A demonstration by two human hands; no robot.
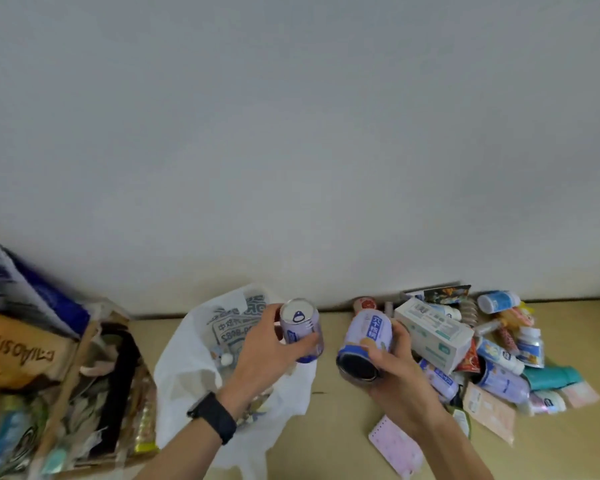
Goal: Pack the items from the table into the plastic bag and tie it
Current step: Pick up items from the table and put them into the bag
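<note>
A white plastic bag [187, 368] with grey print lies open on the table, left of centre. My left hand [264, 351] grips a lilac drink can [303, 329] upright, just above the bag's right edge. My right hand [392, 365] grips a second lilac can [366, 341], tilted with its dark bottom toward me, over the bare table between the bag and the pile. A pile of items [492, 351] lies at the right: a white-green box [433, 332], small bottles, cans and sachets.
A cardboard box [84, 372] stuffed with bags and clutter stands at the left. A pink notepad [395, 445] lies near the front under my right forearm. The tan table [329, 427] meets a plain wall at the back.
</note>
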